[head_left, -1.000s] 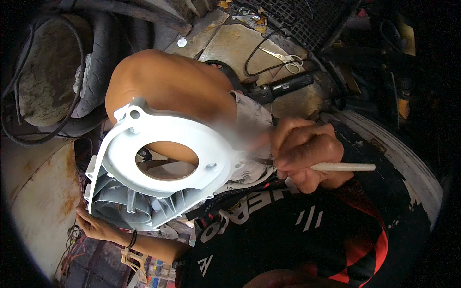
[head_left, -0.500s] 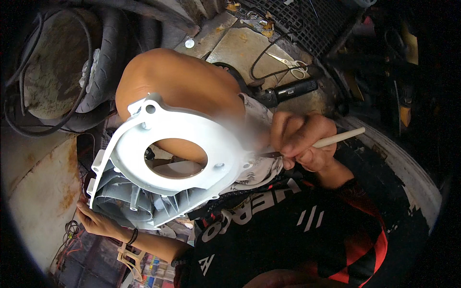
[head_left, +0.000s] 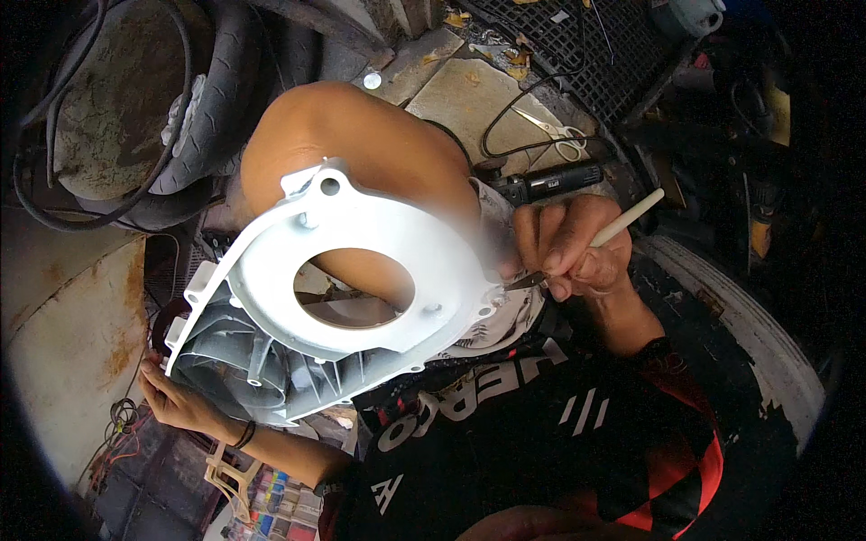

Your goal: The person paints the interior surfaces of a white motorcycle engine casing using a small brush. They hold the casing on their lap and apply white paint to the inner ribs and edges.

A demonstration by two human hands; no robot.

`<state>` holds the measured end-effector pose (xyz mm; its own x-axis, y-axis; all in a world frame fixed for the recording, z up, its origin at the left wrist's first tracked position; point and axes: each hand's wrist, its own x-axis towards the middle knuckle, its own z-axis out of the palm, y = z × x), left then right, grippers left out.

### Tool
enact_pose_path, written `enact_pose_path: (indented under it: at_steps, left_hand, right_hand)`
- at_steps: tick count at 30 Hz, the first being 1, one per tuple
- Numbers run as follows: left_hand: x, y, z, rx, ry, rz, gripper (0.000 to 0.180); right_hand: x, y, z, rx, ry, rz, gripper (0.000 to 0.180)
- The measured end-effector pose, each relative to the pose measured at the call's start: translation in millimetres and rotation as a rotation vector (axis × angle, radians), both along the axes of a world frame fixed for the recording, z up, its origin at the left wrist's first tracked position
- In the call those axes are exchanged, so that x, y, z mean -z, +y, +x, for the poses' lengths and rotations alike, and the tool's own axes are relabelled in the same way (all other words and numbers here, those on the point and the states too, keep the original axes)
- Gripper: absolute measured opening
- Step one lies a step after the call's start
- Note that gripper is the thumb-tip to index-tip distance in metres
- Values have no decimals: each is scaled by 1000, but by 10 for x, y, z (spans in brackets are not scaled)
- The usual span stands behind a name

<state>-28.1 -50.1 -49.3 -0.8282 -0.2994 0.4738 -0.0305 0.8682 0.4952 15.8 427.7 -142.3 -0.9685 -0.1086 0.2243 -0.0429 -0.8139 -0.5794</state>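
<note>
A large white cover (head_left: 361, 216), shaped like a machine or engine housing with a round opening, bolt lugs and a ribbed grey inside, is tilted in front of me, partly over a bare knee (head_left: 361, 126). My left hand (head_left: 176, 397) is closed on its lower left corner, the fingertips partly hidden by the edge. At the cover's right end, my right hand (head_left: 573, 243) pinches a slim tool with a cream handle (head_left: 631, 216) and a dark pointed tip. That tip is at or very near the small lug there; contact is hard to tell.
Beyond the knee lie white-handled scissors (head_left: 559, 135), a black cylindrical power tool (head_left: 559, 182) and a dark cable. A black plastic grate (head_left: 595, 54) is at the far right. A tyre (head_left: 225, 99) stands at the left, beside a rusty pale panel (head_left: 72, 334).
The cover and my left hand appear slightly shifted in the picture, along with the whole background. The tool's handle in my right hand has tilted more steeply, its rear end higher.
</note>
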Motion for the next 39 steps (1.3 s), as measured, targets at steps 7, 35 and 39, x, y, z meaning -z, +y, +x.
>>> enact_pose_path:
  at_steps: [7, 35, 39]
  left_hand:
    - [26, 132, -4, -58, 43, 14, 31]
    - [124, 54, 3, -108, 81, -38, 28]
    - [66, 78, 23, -114, 79, -50, 28]
  right_hand:
    - [-1, 16, 4, -12, -22, 22, 19]
    - [-313, 316, -334, -256, 25, 442, 19]
    - [-363, 314, -455, -306, 37, 422, 19]
